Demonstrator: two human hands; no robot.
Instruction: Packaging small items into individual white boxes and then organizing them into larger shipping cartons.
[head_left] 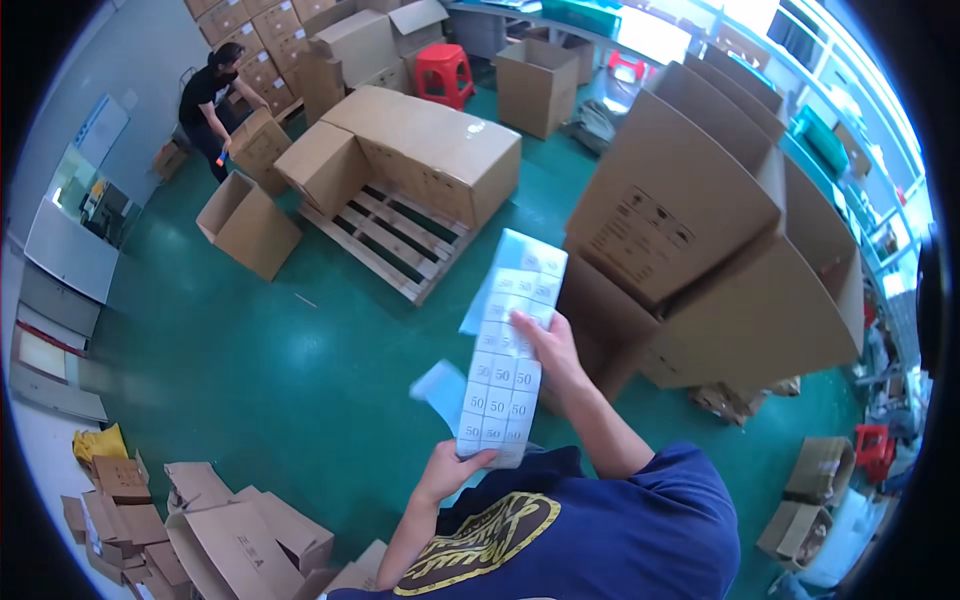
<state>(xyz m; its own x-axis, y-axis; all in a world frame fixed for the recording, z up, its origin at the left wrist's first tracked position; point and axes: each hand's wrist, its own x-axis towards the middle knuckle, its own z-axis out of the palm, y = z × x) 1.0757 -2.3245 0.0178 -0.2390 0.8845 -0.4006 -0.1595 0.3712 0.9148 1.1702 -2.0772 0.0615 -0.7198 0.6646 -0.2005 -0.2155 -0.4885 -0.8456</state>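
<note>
Blue shirt with a yellow print, nearest, at the lower edge. Label sheet, long, white, gridded with small stickers: held upright over the green floor, centre of view. Left hand: fingers clamped on the sheet's near bottom edge. Right hand: fingers pressed together on the sheet's right side, midway up. Large cardboard boxes, stacked, just right of the sheet. Wooden pallet carrying boxes, farther off. Another person, far left, among boxes. Flattened cartons, near left
</note>
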